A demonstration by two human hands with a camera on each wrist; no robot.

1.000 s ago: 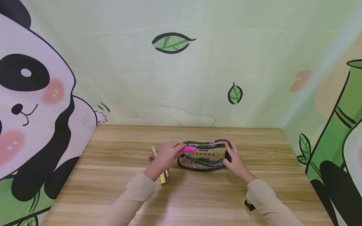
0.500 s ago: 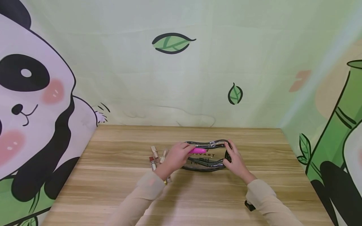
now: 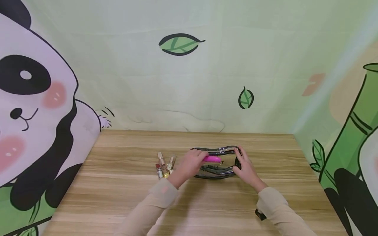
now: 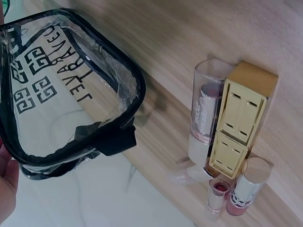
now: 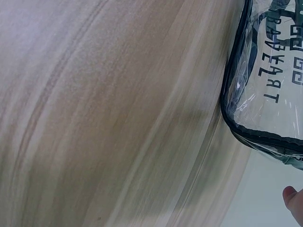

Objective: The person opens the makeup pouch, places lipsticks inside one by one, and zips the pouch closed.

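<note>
A clear zip pouch (image 3: 220, 152) with black piping and "TRAVEL" lettering stands on the wooden table, its mouth open upward. My left hand (image 3: 190, 164) holds a smooth bright pink tube (image 3: 212, 159) that points right over the pouch's mouth; its other end is hidden in the fingers. At the pouch's right end my right hand (image 3: 247, 168) grips the rim, thumb on the near edge and fingers on the far one. In the left wrist view the pouch (image 4: 137, 80) shows no item inside the part in sight.
Left of the pouch lies a loose group of lipsticks (image 3: 160, 158), among them a gold box-shaped one (image 4: 241, 111) and a clear-capped tube (image 4: 206, 106). A printed panda cloth (image 3: 133, 82) hangs behind the table's back edge. A small black device (image 3: 260, 214) shows at the right sleeve.
My left hand has moved right with the pink tube, further along over the pouch's mouth, uncovering more of the lipsticks. The right hand and the pouch have stayed in place.
</note>
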